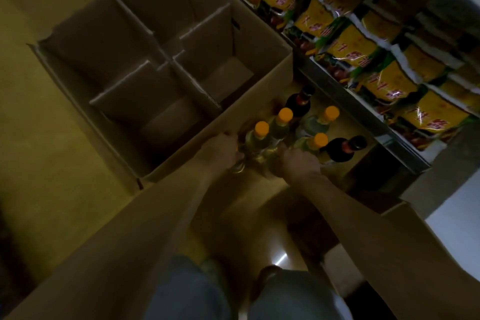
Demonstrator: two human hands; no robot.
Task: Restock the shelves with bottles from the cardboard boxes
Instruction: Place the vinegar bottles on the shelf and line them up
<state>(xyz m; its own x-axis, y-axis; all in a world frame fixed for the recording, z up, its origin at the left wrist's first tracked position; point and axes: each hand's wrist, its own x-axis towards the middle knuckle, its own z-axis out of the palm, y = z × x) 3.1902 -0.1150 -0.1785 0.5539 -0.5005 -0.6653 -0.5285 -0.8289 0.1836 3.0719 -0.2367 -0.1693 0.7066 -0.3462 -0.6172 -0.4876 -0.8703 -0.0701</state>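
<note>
Several clear bottles with orange caps stand on the floor between the cardboard box (259, 101) and the shelf (363, 117). Two dark bottles with dark caps stand among them, one at the back (301, 101), one at the right (342, 149). My left hand (223, 149) grips the body of the nearest orange-capped bottle (261, 132) from the left. My right hand (293, 161) grips the same cluster from the right, next to another orange-capped bottle (319, 141). The box holds only its cardboard dividers (168, 60).
The shelf at the right carries rows of yellow food bags (350, 44). A long cardboard flap (104, 241) stretches under my left arm, and another box edge (415, 236) lies at the lower right. My legs and shoes show at the bottom.
</note>
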